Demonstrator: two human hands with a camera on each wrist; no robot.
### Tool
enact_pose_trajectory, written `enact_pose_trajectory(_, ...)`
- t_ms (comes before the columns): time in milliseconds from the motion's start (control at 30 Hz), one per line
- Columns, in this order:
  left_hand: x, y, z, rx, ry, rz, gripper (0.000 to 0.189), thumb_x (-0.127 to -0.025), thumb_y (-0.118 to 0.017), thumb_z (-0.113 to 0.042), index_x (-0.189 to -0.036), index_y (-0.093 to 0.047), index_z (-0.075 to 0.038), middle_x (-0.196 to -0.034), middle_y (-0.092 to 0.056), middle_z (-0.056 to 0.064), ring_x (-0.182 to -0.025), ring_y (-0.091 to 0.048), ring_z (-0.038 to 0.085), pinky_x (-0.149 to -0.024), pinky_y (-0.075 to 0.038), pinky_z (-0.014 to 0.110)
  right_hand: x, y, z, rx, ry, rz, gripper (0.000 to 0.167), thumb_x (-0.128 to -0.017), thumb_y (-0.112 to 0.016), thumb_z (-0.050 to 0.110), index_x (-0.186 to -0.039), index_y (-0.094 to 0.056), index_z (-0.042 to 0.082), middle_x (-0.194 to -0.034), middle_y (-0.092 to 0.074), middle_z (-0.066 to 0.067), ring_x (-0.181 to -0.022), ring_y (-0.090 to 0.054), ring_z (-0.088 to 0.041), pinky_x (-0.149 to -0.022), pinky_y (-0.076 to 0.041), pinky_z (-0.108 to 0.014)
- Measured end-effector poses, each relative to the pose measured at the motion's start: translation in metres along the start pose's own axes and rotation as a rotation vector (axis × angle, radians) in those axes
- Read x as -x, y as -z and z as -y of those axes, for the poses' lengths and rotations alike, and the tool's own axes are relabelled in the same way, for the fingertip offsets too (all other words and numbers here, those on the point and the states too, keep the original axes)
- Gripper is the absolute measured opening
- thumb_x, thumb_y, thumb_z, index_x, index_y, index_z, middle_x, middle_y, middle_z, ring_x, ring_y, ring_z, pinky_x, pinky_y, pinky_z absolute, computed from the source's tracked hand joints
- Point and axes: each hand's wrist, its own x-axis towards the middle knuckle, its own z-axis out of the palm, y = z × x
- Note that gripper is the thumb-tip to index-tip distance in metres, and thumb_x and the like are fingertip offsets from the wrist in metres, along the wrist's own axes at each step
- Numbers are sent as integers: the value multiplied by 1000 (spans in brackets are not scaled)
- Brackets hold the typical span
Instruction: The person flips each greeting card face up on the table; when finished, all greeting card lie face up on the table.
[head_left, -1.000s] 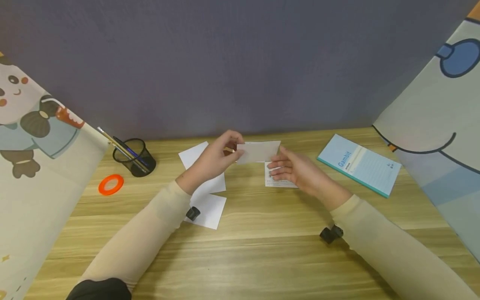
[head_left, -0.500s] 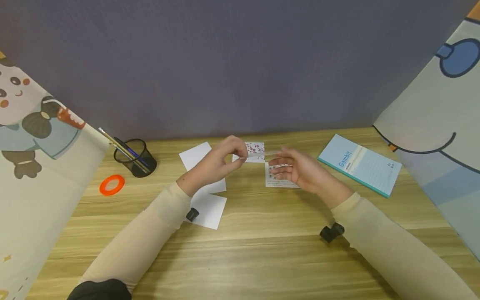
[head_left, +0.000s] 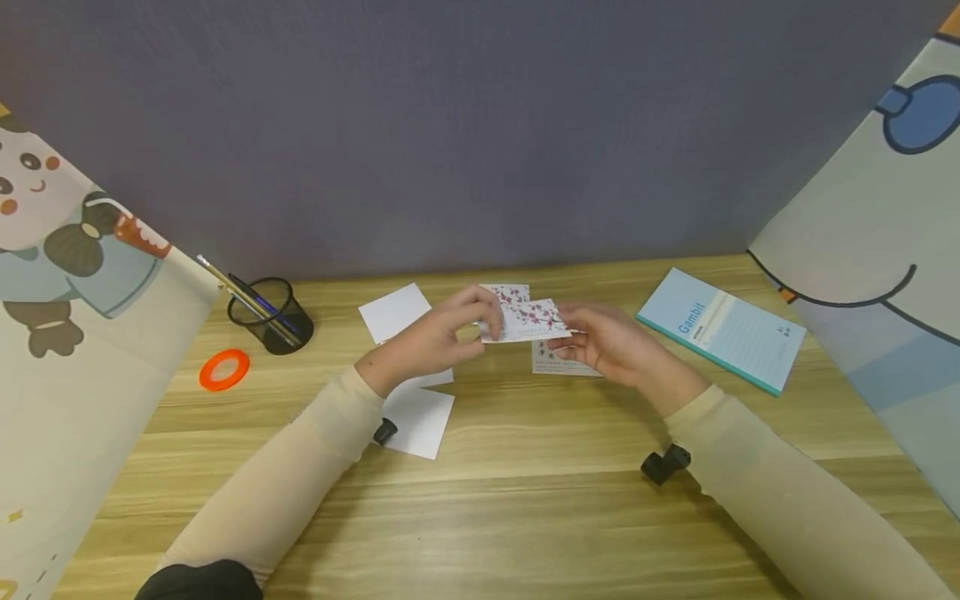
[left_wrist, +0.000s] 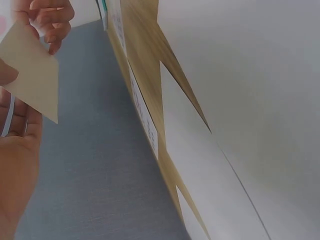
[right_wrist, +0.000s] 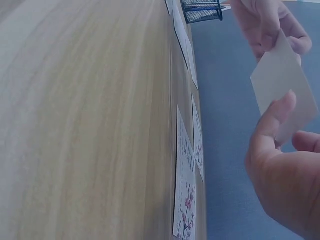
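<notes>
A white card (head_left: 528, 323) printed with pink blossom branches is held up above the desk, tilted. My left hand (head_left: 431, 340) pinches its left edge between thumb and fingers. At its right end my right hand (head_left: 613, 346) grips it, and the right wrist view shows that thumb pressed on the card's plain face (right_wrist: 279, 80). Behind the held card lies a blossom card (head_left: 508, 291), partly covered. Beneath my right hand, a card with dark printed characters (head_left: 573, 367) lies flat, partly hidden by the fingers.
White sheets (head_left: 420, 421) lie under and beside my left forearm. A black mesh pen cup (head_left: 272, 317) with pencils and pens stands at the left, near an orange ring-shaped roll (head_left: 224, 369). To the right lies a light blue notebook (head_left: 720, 331). A grey panel (head_left: 480, 142) rises behind the desk.
The held card has turned from its plain side, through edge-on, to show its printed blossom side to the head view. My right fingers have closed on its right end.
</notes>
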Motion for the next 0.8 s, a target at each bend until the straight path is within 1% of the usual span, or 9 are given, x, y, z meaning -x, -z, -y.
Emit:
enact_pose_trajectory(67,0,-1,0,-28,-13,11,27,-91,-61,10,-99,-65,-15,-123,-61,2,-125,-58,17,-113,-53,33,0,0,0,12,6,1,33,-114,-41,12,-140,-49,-6,-108,-74,1,-92,-72,-11,-79,-62,-20)
enact_pose_trajectory(133,1,-3,1,-68,-26,30,28,-90,-62,10,-100,-66,-16,-124,-60,2,-126,-57,18,-113,-52,33,1,0,-1,22,13,-6,33,-113,-41,10,-140,-48,-8,-108,-73,1,-91,-71,-11,-77,-61,-19)
enact_pose_trajectory(267,2,-7,4,-179,-30,60,26,-89,-68,5,-103,-66,-17,-128,-60,0,-129,-55,17,-114,-50,34,1,2,-2,23,26,-7,37,-112,-42,7,-144,-45,-12,-110,-72,-1,-93,-72,-10,-79,-63,-21)
enact_pose_trajectory(400,4,-10,6,-265,-26,60,27,-89,-72,1,-105,-65,-19,-131,-59,-1,-135,-52,19,-118,-47,36,1,2,-3,11,29,-5,42,-112,-42,5,-148,-40,-15,-109,-71,-1,-94,-72,-11,-80,-63,-21)
enact_pose_trajectory(500,4,-10,7,-283,-33,51,29,-88,-73,2,-106,-64,-19,-132,-58,-1,-136,-50,20,-119,-46,38,2,2,-3,13,27,-9,40,-112,-42,5,-147,-40,-15,-108,-71,-2,-93,-72,-11,-80,-63,-21)
enact_pose_trajectory(633,4,-9,7,-282,-30,51,29,-88,-74,0,-107,-64,-18,-135,-56,0,-138,-46,22,-120,-46,40,3,2,-2,27,24,-26,33,-111,-43,5,-141,-44,-11,-108,-69,-1,-92,-72,-11,-80,-64,-22)
enact_pose_trajectory(700,4,-9,7,-281,-12,55,29,-89,-74,-1,-110,-64,-18,-139,-54,1,-141,-44,23,-122,-44,43,3,1,-2,38,25,-36,31,-111,-44,5,-139,-45,-9,-109,-68,-1,-93,-71,-11,-80,-64,-22)
enact_pose_trajectory(800,4,-7,8,-268,39,48,33,-88,-71,0,-114,-64,-19,-147,-51,3,-147,-40,27,-125,-41,48,4,1,-1,65,29,-49,30,-111,-44,5,-138,-45,-9,-110,-66,-1,-93,-70,-11,-81,-64,-22)
